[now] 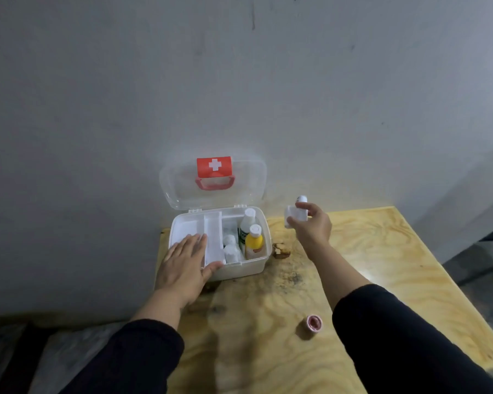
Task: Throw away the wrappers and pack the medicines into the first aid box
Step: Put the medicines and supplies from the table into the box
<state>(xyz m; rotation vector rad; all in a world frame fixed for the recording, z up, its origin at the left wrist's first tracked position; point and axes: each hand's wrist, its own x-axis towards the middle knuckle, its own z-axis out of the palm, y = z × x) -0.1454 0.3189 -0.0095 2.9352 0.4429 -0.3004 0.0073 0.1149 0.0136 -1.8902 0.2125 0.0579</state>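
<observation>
- The right hand (313,226) holds a small white bottle (298,210) in the air, fingers closed round it, just right of the first aid box (239,265).
- The left hand (185,263) lies flat and open on the box's white inner tray (211,237), gripping nothing.
- The box stands open at the table's (367,251) far left corner; its clear lid (248,180) bears a red label with a white cross.
- Inside stand a yellow bottle (254,241) and a white-capped bottle (246,223); their writing is unreadable.
- A pink tape roll (314,322) lies near the right sleeve.

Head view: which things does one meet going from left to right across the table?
left hand → first aid box → yellow bottle → right hand holding a white item
</observation>
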